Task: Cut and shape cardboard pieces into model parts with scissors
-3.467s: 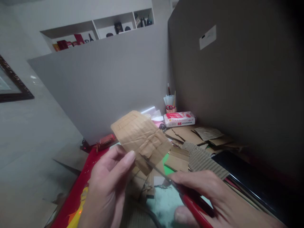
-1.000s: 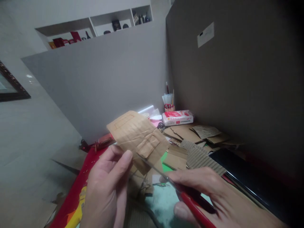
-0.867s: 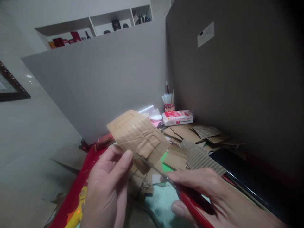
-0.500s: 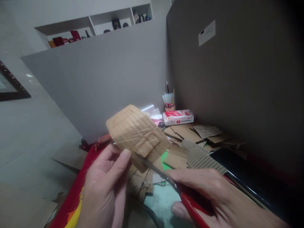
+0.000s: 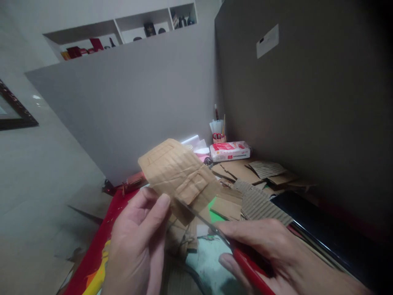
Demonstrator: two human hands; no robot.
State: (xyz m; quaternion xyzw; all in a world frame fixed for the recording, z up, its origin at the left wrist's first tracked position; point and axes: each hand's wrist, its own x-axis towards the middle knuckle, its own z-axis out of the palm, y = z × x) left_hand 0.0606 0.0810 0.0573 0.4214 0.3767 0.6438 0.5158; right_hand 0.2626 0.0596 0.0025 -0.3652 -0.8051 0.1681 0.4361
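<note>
My left hand (image 5: 138,241) pinches the lower edge of a brown cardboard piece (image 5: 176,174) with creased, pencil-marked rectangles and holds it up over the desk. My right hand (image 5: 276,254) grips red-handled scissors (image 5: 242,262). Their blades (image 5: 196,215) run up and left into the bottom edge of the cardboard piece, just right of my left thumb.
Cardboard scraps (image 5: 254,200) and corrugated pieces lie on the desk by a green mat (image 5: 215,215). A tissue pack (image 5: 229,150) and a pen cup (image 5: 218,133) stand in the back corner. Grey partitions (image 5: 291,114) wall the desk; a red cloth (image 5: 98,246) hangs at left.
The cardboard piece has tilted and shifted slightly in my left hand while the scissor blades stay at its bottom edge. My right hand has slid a little lower.
</note>
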